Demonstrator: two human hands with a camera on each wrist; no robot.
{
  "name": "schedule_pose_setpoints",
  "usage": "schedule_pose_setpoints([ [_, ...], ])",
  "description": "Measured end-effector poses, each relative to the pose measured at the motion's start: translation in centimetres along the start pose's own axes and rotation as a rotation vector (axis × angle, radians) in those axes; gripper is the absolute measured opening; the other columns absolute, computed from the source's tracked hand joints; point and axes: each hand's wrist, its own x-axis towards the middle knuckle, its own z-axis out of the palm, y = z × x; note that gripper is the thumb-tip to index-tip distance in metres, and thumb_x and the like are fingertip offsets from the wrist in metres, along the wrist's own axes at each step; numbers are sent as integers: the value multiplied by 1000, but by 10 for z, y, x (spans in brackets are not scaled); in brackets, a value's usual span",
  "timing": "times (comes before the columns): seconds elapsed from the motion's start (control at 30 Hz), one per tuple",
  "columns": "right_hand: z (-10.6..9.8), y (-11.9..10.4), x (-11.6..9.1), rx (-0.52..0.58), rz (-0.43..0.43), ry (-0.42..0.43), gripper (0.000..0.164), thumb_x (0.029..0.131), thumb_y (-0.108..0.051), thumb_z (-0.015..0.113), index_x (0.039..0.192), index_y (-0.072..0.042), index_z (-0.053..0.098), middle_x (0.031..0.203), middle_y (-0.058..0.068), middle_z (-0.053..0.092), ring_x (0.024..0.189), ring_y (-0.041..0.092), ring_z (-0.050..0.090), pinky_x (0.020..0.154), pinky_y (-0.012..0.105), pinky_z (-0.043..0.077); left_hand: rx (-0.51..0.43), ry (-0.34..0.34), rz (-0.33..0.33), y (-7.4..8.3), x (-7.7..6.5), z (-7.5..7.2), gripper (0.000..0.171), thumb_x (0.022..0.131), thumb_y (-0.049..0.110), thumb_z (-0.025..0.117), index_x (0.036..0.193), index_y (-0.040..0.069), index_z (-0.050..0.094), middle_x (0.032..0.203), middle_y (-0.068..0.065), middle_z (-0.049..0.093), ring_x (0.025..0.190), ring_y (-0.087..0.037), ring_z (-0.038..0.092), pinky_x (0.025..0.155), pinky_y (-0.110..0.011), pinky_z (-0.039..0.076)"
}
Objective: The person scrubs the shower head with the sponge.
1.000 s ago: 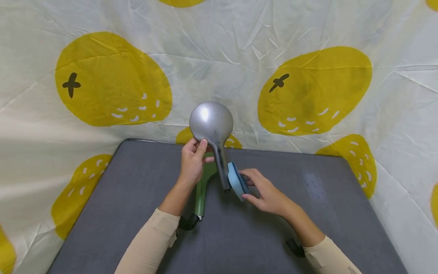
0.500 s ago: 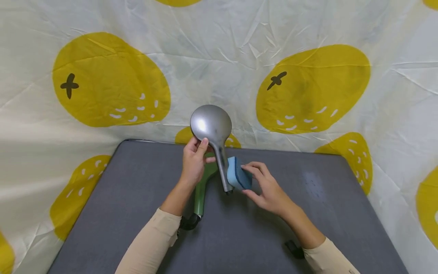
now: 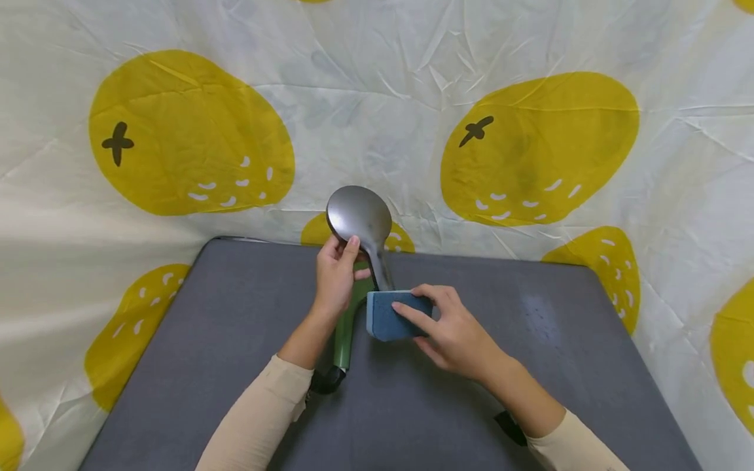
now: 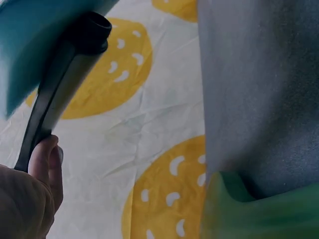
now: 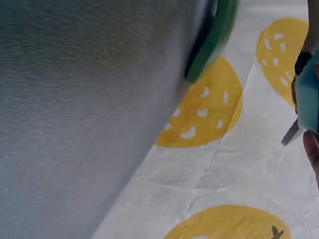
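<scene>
My left hand (image 3: 334,278) grips a grey hand shower head (image 3: 360,217) near its neck, with the thumb on the rim. Its round back faces me and the handle slants down to the right. Two-tone blue sponge (image 3: 385,320) lies across the lower handle, dark side toward me, held by my right hand (image 3: 456,327) with fingers on its face and top edge. The handle's end is hidden behind it in the head view. From the left wrist, the black threaded end of the handle (image 4: 75,69) shows beside the light blue sponge face (image 4: 20,45).
A green object with a long handle (image 3: 343,340) lies on the grey table (image 3: 247,327) behind my left forearm. White cloth (image 3: 365,131) with yellow fruit prints hangs behind the table. A damp-looking patch (image 3: 540,317) marks the table's right side.
The sponge has swung from the handle's right side to across its front, turning its dark face toward me. The shower head has tilted and lowered slightly; my left hand keeps its hold.
</scene>
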Motion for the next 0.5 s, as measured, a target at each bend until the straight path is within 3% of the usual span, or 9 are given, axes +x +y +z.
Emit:
schedule_pose_setpoints([
  [0.2,-3,-12,-3,-96,-89,-37,63,84,-16,83,143,-22,62,132,21,56,108,38,57,86,48,60,8,49,-19,1,4,-1,28,108,13,55,131,-3,59,98,-5,67,76,-14,68,57,-29,63],
  [0.3,-4,-14,-1,-130,-120,-38,43,99,-18,66,142,-23,63,130,20,57,105,38,57,86,47,59,23,61,-21,0,5,1,28,108,13,54,131,-2,59,98,-6,67,76,-14,67,58,-29,63],
  [0.4,-3,-15,4,-191,-166,-55,38,107,-15,51,142,-24,63,128,17,58,103,37,58,86,46,59,48,63,-23,-1,6,2,29,108,14,55,132,0,60,99,-7,66,78,-15,65,60,-30,64],
  [0.5,-5,-11,3,-227,-185,-76,45,101,-6,64,141,-26,63,128,16,58,103,37,58,86,45,60,58,63,-33,-1,6,5,29,108,15,54,132,-1,59,100,-8,65,78,-15,65,61,-31,64],
])
